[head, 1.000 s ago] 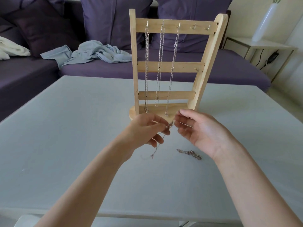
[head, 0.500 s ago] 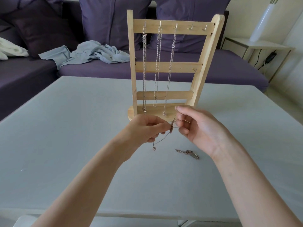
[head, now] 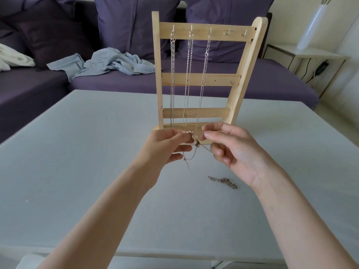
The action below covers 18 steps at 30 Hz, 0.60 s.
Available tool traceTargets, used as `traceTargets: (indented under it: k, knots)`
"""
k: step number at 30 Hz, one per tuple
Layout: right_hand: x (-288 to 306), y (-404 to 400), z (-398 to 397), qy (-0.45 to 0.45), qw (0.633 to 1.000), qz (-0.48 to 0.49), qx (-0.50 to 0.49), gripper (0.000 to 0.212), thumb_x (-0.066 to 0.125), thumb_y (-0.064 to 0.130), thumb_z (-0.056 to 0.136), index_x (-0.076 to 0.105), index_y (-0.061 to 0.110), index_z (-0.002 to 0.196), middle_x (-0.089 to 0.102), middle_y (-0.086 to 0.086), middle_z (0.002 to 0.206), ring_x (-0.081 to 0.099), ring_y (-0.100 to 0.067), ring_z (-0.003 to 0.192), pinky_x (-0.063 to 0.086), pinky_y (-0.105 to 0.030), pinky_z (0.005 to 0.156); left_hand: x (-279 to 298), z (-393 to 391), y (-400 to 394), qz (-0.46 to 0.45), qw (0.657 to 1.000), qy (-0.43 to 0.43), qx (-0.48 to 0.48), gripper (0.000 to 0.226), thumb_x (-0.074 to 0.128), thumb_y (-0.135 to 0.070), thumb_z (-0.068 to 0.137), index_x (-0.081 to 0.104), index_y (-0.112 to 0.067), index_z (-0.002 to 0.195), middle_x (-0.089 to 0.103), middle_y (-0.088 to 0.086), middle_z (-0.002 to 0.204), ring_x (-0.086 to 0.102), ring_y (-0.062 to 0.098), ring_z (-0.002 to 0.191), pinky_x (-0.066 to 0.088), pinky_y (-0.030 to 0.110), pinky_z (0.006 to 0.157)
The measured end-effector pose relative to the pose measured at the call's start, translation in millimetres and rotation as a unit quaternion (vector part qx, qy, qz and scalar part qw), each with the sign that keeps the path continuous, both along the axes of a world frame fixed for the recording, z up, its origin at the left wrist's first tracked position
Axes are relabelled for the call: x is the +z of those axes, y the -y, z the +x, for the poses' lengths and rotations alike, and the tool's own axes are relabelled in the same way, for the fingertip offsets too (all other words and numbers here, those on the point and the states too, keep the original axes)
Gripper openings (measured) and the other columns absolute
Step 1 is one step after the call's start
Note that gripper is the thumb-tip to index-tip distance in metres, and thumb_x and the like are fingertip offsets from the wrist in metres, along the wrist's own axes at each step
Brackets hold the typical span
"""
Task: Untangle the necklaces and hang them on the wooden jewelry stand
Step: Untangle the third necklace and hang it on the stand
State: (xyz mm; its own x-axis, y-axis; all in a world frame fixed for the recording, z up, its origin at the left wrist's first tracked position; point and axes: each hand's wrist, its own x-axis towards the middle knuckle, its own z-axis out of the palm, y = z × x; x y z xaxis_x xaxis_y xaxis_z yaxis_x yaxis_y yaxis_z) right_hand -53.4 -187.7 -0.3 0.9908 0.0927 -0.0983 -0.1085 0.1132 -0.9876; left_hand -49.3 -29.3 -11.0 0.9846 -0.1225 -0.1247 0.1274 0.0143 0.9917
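A wooden jewelry stand (head: 200,79) rises at the table's middle, with three silver necklaces (head: 187,78) hanging from the left hooks of its top bar. Two hooks on the right are bare. Just in front of its base, my left hand (head: 165,147) and my right hand (head: 231,148) each pinch a thin tangled necklace (head: 195,143) between thumb and fingers, holding it above the table. Loose chain dangles below my left fingers. Another necklace (head: 223,181) lies bunched on the table under my right wrist.
The pale grey table (head: 77,152) stretches wide around the stand. Behind it is a purple sofa (head: 272,82) with a crumpled blue cloth (head: 108,64). A white vase (head: 312,28) stands on a side table at the far right.
Both hands have lifted slightly and drawn a bit apart, pulling the tangled chain between them. Less chain dangles below my left hand.
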Motion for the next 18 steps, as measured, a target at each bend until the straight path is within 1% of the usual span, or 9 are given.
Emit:
traceTargets:
  k: [2, 4, 6, 8, 11, 15, 18]
  knots:
    - [-1.5, -0.2, 0.0, -0.005, 1.000, -0.018, -0.007, 0.010, 0.059, 0.001, 0.085, 0.063, 0.011, 0.087, 0.066, 0.002, 0.070, 0.043, -0.007, 0.043, 0.027, -0.015, 0.036, 1.1, 0.0, -0.3, -0.039, 0.999, -0.005, 0.000, 0.012, 0.056, -0.018, 0.091, 0.063, -0.015, 0.082, 0.070, -0.006, 0.080, 0.063, 0.004, 0.070, 0.045, 0.015, 0.058]
    - [-1.9, -0.1, 0.1, -0.005, 0.999, -0.031, -0.008, 0.010, 0.061, 0.001, 0.084, 0.064, 0.011, 0.087, 0.065, 0.000, 0.073, 0.046, -0.008, 0.047, 0.029, -0.016, 0.038, 1.2, 0.3, 0.2, -0.050, 0.999, -0.001, -0.002, 0.012, 0.055, -0.017, 0.092, 0.062, -0.015, 0.082, 0.069, -0.006, 0.077, 0.062, 0.005, 0.068, 0.045, 0.016, 0.059]
    - [-1.5, -0.1, -0.6, 0.003, 0.999, -0.054, -0.001, 0.007, 0.063, 0.004, 0.084, 0.066, 0.008, 0.089, 0.064, -0.001, 0.075, 0.047, -0.008, 0.048, 0.029, -0.017, 0.039, 1.7, 0.0, 1.8, -0.031, 0.999, 0.017, 0.004, 0.012, 0.054, -0.016, 0.092, 0.061, -0.014, 0.082, 0.067, -0.006, 0.074, 0.060, 0.005, 0.065, 0.045, 0.016, 0.058]
    - [-1.7, -1.3, -1.2, 0.014, 0.995, -0.095, 0.014, 0.010, 0.066, 0.009, 0.083, 0.069, 0.006, 0.091, 0.064, 0.000, 0.074, 0.045, -0.008, 0.048, 0.029, -0.018, 0.040, 2.5, 0.0, 4.2, 0.000, 0.999, 0.048, 0.015, 0.012, 0.054, -0.013, 0.091, 0.059, -0.013, 0.081, 0.064, -0.005, 0.070, 0.056, 0.004, 0.059, 0.043, 0.015, 0.055]
    - [-4.0, -4.6, -1.3, 0.018, 0.990, -0.136, 0.016, 0.011, 0.070, 0.012, 0.081, 0.072, 0.005, 0.090, 0.059, 0.001, 0.066, 0.041, -0.008, 0.046, 0.028, -0.018, 0.039, 3.9, -0.2, 6.9, 0.026, 0.995, 0.089, 0.024, 0.013, 0.055, -0.010, 0.090, 0.057, -0.011, 0.078, 0.056, -0.003, 0.063, 0.045, 0.007, 0.051, 0.038, 0.017, 0.050]
    - [-3.2, -6.8, -1.4, 0.026, 0.990, -0.141, 0.017, 0.008, 0.066, 0.010, 0.084, 0.069, 0.002, 0.085, 0.058, 0.002, 0.059, 0.039, -0.010, 0.040, 0.027, -0.018, 0.037, 2.8, -0.2, 7.3, 0.046, 0.993, 0.111, 0.022, 0.013, 0.055, -0.009, 0.090, 0.055, -0.011, 0.077, 0.049, -0.006, 0.053, 0.036, 0.006, 0.046, 0.031, 0.014, 0.045]
    - [-2.0, -6.7, -3.1, 0.017, 0.992, -0.122, 0.034, 0.008, 0.061, 0.008, 0.086, 0.067, 0.004, 0.081, 0.057, 0.000, 0.056, 0.038, -0.011, 0.039, 0.026, -0.019, 0.037, 1.5, -0.6, 7.9, 0.079, 0.988, 0.130, 0.018, 0.012, 0.056, -0.008, 0.090, 0.056, -0.010, 0.078, 0.049, -0.004, 0.055, 0.037, 0.005, 0.043, 0.032, 0.015, 0.043]
